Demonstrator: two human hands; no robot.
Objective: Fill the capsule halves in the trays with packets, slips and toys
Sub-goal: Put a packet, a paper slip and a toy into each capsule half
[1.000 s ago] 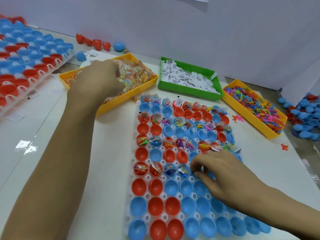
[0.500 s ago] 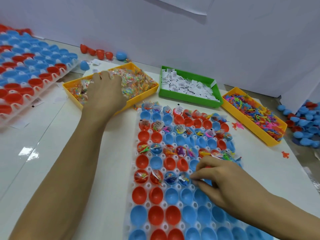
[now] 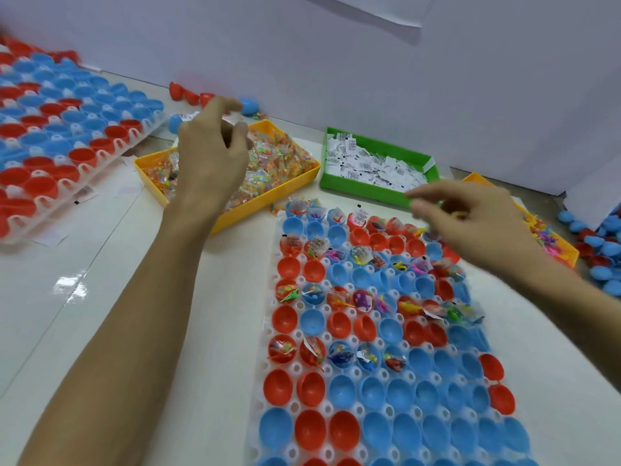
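The white capsule tray (image 3: 266, 334) lies in front of me with red and blue halves; several in its far rows hold packets, slips and toys, while the near rows are bare. My left hand (image 3: 208, 159) hovers with curled fingers over the yellow packet tray (image 3: 268, 200); its back faces me, so whatever is in its fingers is hidden. Blurred, my right hand (image 3: 470, 227) hangs over the capsule tray's far right corner, pinching small yellow and green toys (image 3: 457, 215). Slips fill the green tray (image 3: 356, 189). The yellow toy tray (image 3: 566, 252) sits behind that hand.
A second tray of red and blue capsule halves (image 3: 100, 153) lies at the far left. Loose halves (image 3: 601, 243) are heaped at the right edge, and a few red ones (image 3: 188, 92) sit by the white back wall. A few slips lie on the white table.
My left hand has lifted out of the packet tray with fingers curled. My right hand has left the middle of the capsule tray and moved up and right towards the toy tray.
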